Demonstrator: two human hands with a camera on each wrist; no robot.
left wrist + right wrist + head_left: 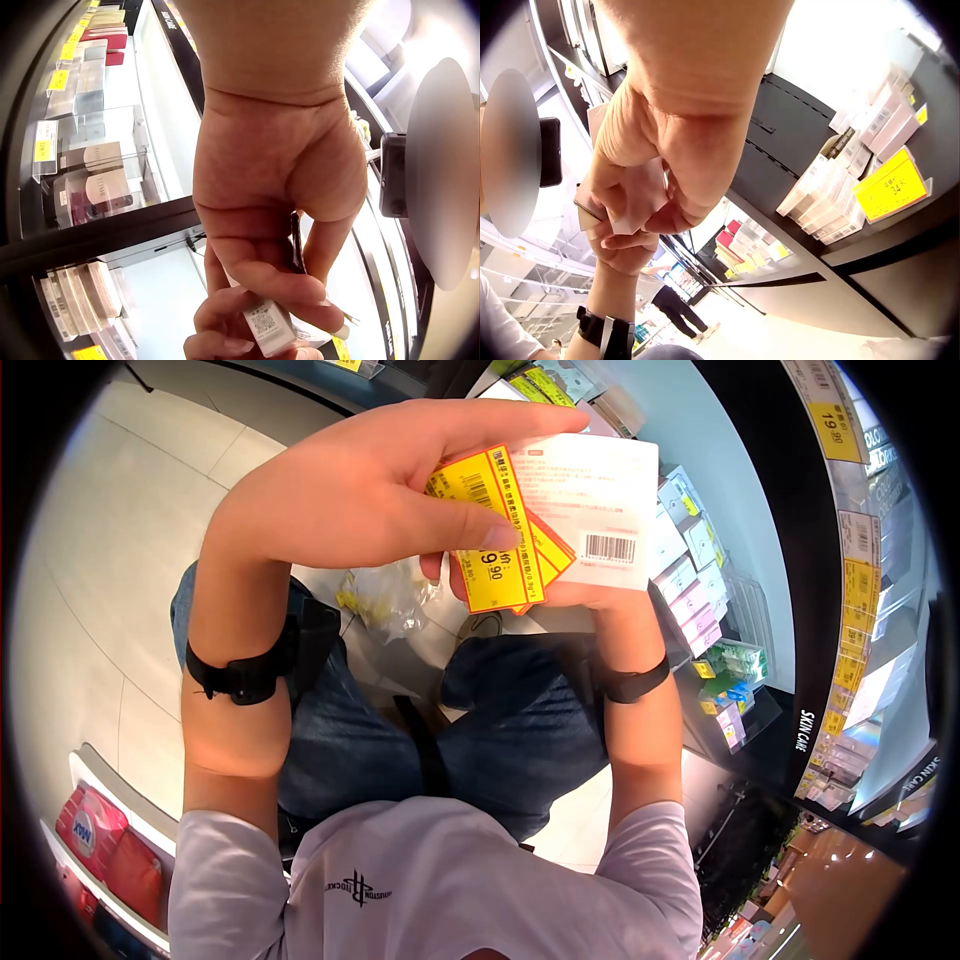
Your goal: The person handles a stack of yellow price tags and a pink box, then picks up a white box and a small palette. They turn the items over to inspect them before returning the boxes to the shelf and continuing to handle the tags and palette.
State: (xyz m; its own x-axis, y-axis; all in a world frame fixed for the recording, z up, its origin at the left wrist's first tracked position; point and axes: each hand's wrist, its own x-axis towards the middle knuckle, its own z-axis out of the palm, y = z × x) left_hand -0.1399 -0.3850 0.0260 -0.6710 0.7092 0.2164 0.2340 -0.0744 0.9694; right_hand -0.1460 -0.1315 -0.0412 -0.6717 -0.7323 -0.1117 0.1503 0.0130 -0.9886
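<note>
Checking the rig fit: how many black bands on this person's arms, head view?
2. The left band is on the left forearm; the right band is on the right forearm. The far side of each is hidden.

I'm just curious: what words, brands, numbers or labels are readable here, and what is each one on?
"9.90": held price tag, partly covered
"19.90": yellow shelf tag, head view
"SKIN CARE": black shelf edge
"OUSTON", "ROCKET": shirt, ends unclear
"MAX": pink package
"34": shelf price card, right wrist view
Too small or blurred: the white box's fine print, other labels.
</note>
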